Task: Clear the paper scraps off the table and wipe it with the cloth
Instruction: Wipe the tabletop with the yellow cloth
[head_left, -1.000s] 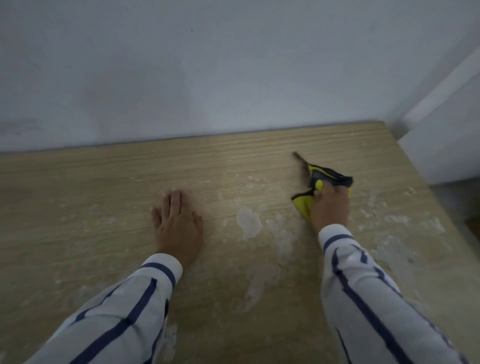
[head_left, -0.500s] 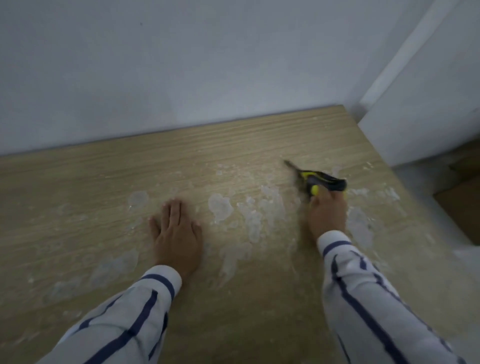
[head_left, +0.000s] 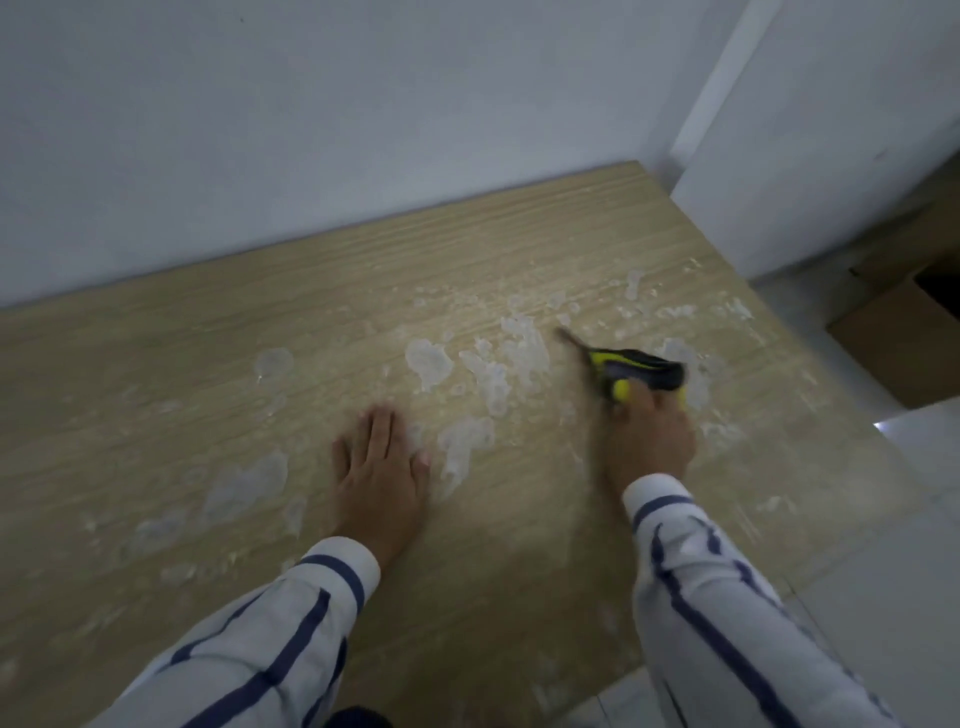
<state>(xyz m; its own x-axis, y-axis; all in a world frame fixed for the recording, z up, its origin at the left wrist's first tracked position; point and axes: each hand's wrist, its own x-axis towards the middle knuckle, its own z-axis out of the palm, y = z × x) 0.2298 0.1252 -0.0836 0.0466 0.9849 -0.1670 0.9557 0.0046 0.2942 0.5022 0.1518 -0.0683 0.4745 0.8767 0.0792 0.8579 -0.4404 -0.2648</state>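
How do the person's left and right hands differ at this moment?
The left hand lies flat, palm down, fingers straight, on the table; the right hand is curled round a yellow-and-black object. The left hand holds nothing; the right hand keeps its object against the tabletop. The left hand looks fairly sharp, the right hand more blurred. Both come out of white sleeves with blue stripes.

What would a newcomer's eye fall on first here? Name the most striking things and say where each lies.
The bright yellow-and-black item, blurred, stands out first, gripped by the right hand toward the right of the table. Next come whitish patches smeared across the wood's middle and far right, with the left hand lying flat among them near the centre.
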